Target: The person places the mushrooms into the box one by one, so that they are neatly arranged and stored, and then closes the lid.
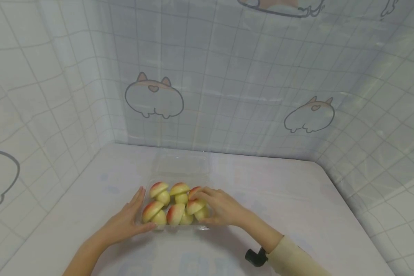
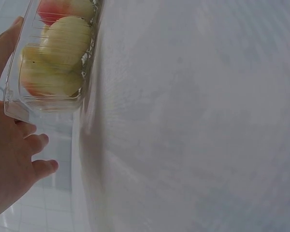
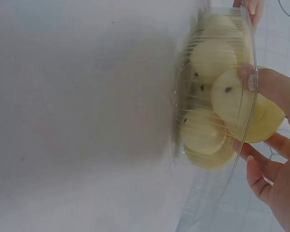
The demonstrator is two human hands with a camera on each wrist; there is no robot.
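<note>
A clear plastic box (image 1: 174, 227) with its lid (image 1: 181, 163) folded back holds several mushroom-shaped pieces, yellow with red-tinted tops, packed in two rows. At the right end my right hand (image 1: 222, 207) grips one yellow-red piece (image 1: 194, 207). In the right wrist view, the right hand (image 3: 285, 169) has its thumb and fingers on either side of a yellow piece (image 3: 266, 118) at the box rim. My left hand (image 1: 125, 222) rests against the box's left end, fingers spread and thumb along the front. In the left wrist view, the left hand's (image 2: 9, 154) other fingers extend loosely beyond the box corner.
The box stands on a pale table (image 1: 279, 191). Below the right forearm lies a black object (image 1: 256, 257), partly hidden by the beige sleeve (image 1: 293, 257). Behind and at both sides hangs a white grid-patterned curtain (image 1: 227, 96) with cartoon animal drawings.
</note>
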